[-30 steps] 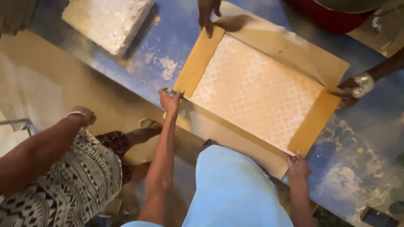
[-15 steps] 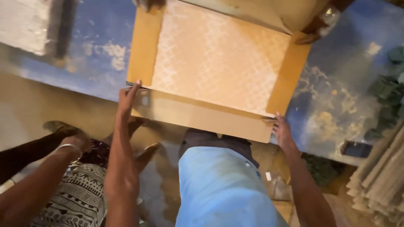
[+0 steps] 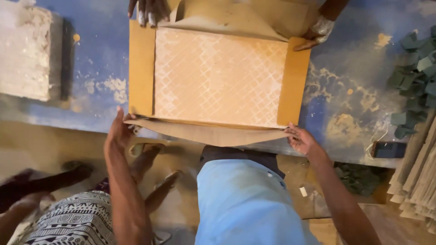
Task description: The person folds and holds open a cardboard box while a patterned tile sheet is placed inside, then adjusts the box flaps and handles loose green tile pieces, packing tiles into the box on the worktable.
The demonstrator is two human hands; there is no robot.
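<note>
Flat cardboard box [image 3: 141, 68] sits open on the dusty blue bench [image 3: 91, 68], pale patterned tile [image 3: 218, 77] lying face up inside it. Left hand [image 3: 119, 132] is open, palm against the near left corner; right hand [image 3: 300, 139] pinches the near right corner with fingers curled on the flap edge. Hands are well apart, one per corner. Near flap [image 3: 209, 134] hangs past the bench edge, above the blue shirt [image 3: 245, 199].

Two other hands on the far side: one [image 3: 149, 10] at the far left corner, one [image 3: 318, 32] at the far right.

Risks as I read it:
- grip is on cardboard only, not the tile; the flap could tear or fold and the box could tip off the near edge
- four hands, uneven pull, so the tile could slide inside the box and chip a corner
- left palm is only pressing (no real hold), likely to slip on dust
- a sandalled foot [image 3: 145, 149] is below the near edge, in the drop path
</note>
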